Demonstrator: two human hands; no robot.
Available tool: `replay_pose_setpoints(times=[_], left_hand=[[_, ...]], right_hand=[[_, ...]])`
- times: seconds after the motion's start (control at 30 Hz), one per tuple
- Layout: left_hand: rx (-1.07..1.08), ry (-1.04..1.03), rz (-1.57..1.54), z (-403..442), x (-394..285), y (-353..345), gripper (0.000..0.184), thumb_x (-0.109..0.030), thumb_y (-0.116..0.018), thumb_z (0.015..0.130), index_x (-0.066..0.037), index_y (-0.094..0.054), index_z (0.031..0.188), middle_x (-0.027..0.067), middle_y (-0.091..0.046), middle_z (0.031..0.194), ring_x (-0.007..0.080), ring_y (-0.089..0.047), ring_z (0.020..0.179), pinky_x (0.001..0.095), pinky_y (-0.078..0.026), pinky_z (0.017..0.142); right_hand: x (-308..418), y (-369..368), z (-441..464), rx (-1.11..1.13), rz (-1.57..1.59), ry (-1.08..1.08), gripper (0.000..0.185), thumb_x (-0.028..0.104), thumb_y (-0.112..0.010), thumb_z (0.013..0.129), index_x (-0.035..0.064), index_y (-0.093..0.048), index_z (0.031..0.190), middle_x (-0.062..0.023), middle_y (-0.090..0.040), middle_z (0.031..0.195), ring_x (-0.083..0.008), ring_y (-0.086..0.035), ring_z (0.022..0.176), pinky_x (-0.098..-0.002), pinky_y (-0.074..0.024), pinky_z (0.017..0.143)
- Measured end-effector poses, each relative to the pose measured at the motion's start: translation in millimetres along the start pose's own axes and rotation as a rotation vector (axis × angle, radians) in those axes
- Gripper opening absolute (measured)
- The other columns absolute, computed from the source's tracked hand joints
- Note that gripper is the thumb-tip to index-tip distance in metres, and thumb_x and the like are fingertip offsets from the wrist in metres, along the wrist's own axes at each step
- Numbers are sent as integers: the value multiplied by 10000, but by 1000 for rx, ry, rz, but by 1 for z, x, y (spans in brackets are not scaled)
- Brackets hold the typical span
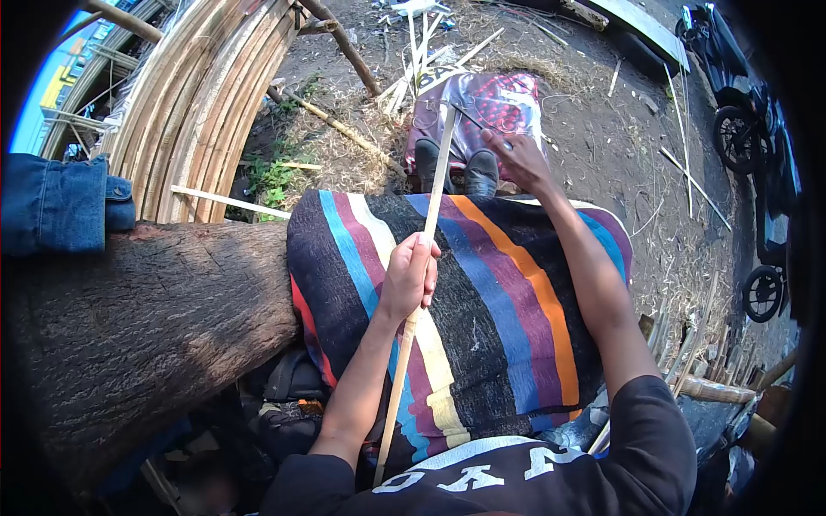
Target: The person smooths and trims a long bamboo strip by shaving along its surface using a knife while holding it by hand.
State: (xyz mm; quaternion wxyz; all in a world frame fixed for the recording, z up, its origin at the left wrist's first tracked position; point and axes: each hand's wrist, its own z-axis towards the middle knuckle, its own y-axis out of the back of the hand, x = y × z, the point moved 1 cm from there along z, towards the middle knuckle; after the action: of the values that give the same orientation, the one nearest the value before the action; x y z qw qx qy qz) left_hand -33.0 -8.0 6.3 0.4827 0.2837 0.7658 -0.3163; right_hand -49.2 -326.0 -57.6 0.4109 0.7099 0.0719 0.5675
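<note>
My left hand (410, 277) is closed around a long, pale bamboo strip (397, 387), thumb lying along it. The strip runs from near my chest, over my lap, to a far tip above my shoes (480, 175). My right hand (516, 162) is closed on a knife (468, 115); its thin dark blade points up and left, close to the strip's far end. Whether blade and strip touch I cannot tell. The knife's handle is hidden in my fingers. A striped cloth (490, 301) covers my lap beneath both forearms.
A thick log (163, 301) lies at my left, with a denim sleeve (56, 205) above it. Stacked bamboo slats (202, 95) stand beyond. A shiny printed sheet (508, 107) lies past my shoes. Motorcycles (747, 129) are parked at right; cut strips (688, 185) litter the ground.
</note>
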Motion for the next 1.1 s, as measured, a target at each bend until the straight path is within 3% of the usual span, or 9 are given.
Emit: replay_pose_setpoints(times=[0.03, 0.1, 0.13, 0.23, 0.3, 0.37, 0.5, 0.57, 1.1], left_hand=[[5, 8, -2, -1, -2, -2, 348, -337, -357, 1102, -56, -490, 944, -21, -437, 529, 56, -393, 355, 202, -360, 329], [9, 15, -15, 0, -2, -4, 345, -336, -357, 1102, -61, -490, 941, -22, -426, 523, 58, -391, 356, 200, -360, 337], [21, 24, -9, 1, -2, -3, 351, -345, -352, 1102, -66, -493, 943, -20, -451, 536, 56, -409, 376, 199, -371, 352], [40, 38, -2, 1, -2, -2, 362, -363, -343, 1104, -77, -500, 947, -25, -461, 549, 51, -412, 404, 201, -371, 389], [103, -29, -105, 3, 6, -2, 360, -360, -343, 1105, -80, -499, 943, -34, -431, 544, 45, -380, 403, 202, -352, 407], [121, -13, -150, 0, 5, -10, 367, -368, -338, 1107, -86, -492, 931, -35, -404, 522, 45, -351, 384, 200, -312, 389], [161, 55, -289, -6, -2, -17, 382, -384, -318, 1111, -96, -471, 913, -35, -372, 492, 50, -313, 350, 196, -274, 373], [160, 56, -298, -7, -2, -17, 383, -391, -314, 1112, -102, -462, 909, -36, -368, 486, 49, -305, 341, 195, -270, 373], [212, 119, -367, -15, 7, -23, 390, -418, -276, 1111, -124, -404, 889, -21, -344, 463, 62, -264, 304, 195, -246, 347]], right_hand=[[5, 6, -2, -4, -1, 0, 859, 770, -424, 918, -41, -581, 682, -158, -552, 607, -282, -526, 500, -422, -423, 525], [11, 15, -10, 96, 564, -318, 815, 791, -411, 915, 29, -541, 657, -52, -470, 543, -167, -464, 452, -330, -386, 445], [13, 11, -13, 179, 885, -317, 744, 772, -398, 937, 80, -506, 688, 20, -408, 538, -90, -397, 411, -253, -333, 403], [12, 16, -18, 344, 1052, -299, 755, 794, -398, 920, 78, -514, 713, 28, -397, 541, -84, -385, 402, -244, -340, 404], [14, 19, -14, 372, 1080, -328, 788, 827, -370, 901, 82, -509, 686, 17, -411, 520, -78, -383, 382, -248, -333, 380], [14, 21, -12, 560, 1160, -317, 845, 843, -319, 900, 64, -495, 625, -7, -405, 474, -112, -360, 336, -252, -302, 340], [17, 25, -12, 597, 1229, -338, 882, 855, -287, 893, 51, -479, 587, -14, -387, 441, -121, -343, 303, -256, -299, 316], [15, 26, -8, 738, 1304, -143, 855, 842, -300, 902, 69, -468, 577, 1, -371, 422, -103, -346, 294, -249, -297, 304], [17, 20, -15, 758, 1283, -271, 876, 812, -266, 933, 61, -415, 508, -2, -317, 369, -101, -293, 256, -237, -269, 264]])
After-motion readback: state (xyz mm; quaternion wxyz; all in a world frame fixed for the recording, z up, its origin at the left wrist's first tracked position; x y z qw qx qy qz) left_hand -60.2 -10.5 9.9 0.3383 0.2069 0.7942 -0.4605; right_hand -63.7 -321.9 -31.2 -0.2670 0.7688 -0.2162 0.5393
